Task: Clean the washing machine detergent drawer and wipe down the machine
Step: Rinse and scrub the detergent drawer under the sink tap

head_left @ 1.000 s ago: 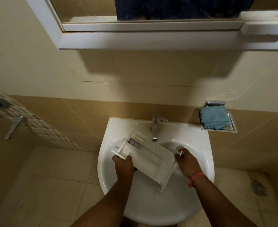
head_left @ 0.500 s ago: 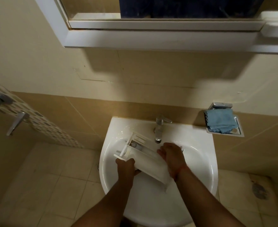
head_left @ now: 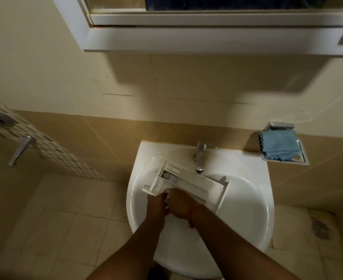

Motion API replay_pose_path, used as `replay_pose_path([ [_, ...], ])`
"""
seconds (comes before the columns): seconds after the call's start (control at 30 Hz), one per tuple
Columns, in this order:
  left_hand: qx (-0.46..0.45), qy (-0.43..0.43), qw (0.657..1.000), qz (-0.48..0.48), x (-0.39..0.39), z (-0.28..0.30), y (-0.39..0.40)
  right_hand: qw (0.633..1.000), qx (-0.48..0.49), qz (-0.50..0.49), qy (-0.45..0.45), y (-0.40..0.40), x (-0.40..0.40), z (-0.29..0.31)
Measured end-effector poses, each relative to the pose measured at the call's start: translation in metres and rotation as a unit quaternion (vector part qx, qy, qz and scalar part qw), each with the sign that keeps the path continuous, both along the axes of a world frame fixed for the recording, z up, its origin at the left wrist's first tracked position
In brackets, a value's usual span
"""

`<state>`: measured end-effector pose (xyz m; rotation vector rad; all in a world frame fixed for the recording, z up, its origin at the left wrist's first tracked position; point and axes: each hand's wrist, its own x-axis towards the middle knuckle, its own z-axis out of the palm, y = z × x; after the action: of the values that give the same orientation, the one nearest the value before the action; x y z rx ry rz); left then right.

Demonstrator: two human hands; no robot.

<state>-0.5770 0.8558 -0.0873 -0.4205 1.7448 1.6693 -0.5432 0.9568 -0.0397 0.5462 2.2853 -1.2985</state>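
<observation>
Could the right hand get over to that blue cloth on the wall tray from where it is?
Probably yes. The right hand is busy on the detergent drawer, but nothing stands between it and the blue cloth; whether the arm stretches that far is uncertain.

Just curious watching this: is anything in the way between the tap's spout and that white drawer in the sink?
Nothing visible. The drawer lies in the sink just under the tap, and both hands are at its near edge, away from the spout.
</observation>
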Motion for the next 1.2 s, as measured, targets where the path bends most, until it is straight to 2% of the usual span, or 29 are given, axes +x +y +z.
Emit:
replay_pose_path([
  [0.07, 0.023, -0.024, 0.999, 0.020, -0.001, 0.001, 0.001, 0.989, 0.109, 0.103, 0.013, 0.008, 0.011, 0.009],
  [0.1, 0.044, -0.044, 0.997, 0.038, -0.001, 0.003, 0.001, 0.980, 0.161, 0.116, 0.025, 0.016, 0.021, 0.013],
  [0.17, 0.064, -0.072, 0.994, 0.058, -0.004, 0.007, 0.003, 0.964, 0.239, 0.042, 0.109, 0.035, 0.048, 0.024],
  [0.23, 0.065, -0.090, 0.992, 0.061, -0.004, 0.006, 0.003, 0.924, 0.315, -0.063, 0.205, 0.055, 0.076, 0.031],
  [0.3, 0.056, -0.112, 0.990, 0.063, -0.001, 0.004, 0.003, 0.894, 0.370, -0.169, 0.185, 0.071, 0.102, 0.031],
  [0.33, 0.053, -0.128, 0.988, 0.063, 0.003, 0.003, 0.004, 0.895, 0.359, -0.222, 0.143, 0.077, 0.113, 0.028],
  [0.4, 0.052, -0.158, 0.984, 0.056, 0.013, 0.004, 0.006, 0.921, 0.207, -0.321, 0.071, 0.085, 0.125, 0.025],
  [0.47, 0.062, -0.172, 0.982, 0.044, 0.020, 0.005, 0.011, 0.926, 0.075, -0.367, 0.051, 0.089, 0.132, 0.030],
  [0.5, 0.066, -0.177, 0.981, 0.043, 0.022, 0.005, 0.013, 0.925, 0.060, -0.372, 0.056, 0.091, 0.134, 0.034],
  [0.63, 0.079, -0.215, 0.972, 0.045, 0.026, 0.004, 0.023, 0.912, 0.109, -0.381, 0.104, 0.091, 0.142, 0.046],
  [0.83, 0.090, -0.246, 0.964, 0.034, 0.040, 0.005, 0.036, 0.900, 0.218, -0.331, 0.183, 0.084, 0.150, 0.055],
  [1.1, 0.077, -0.241, 0.966, 0.054, 0.042, 0.007, 0.033, 0.884, 0.231, -0.268, 0.305, 0.065, 0.146, 0.061],
  [1.2, 0.076, -0.226, 0.970, 0.050, 0.037, 0.012, 0.027, 0.890, 0.213, -0.234, 0.328, 0.064, 0.151, 0.059],
])
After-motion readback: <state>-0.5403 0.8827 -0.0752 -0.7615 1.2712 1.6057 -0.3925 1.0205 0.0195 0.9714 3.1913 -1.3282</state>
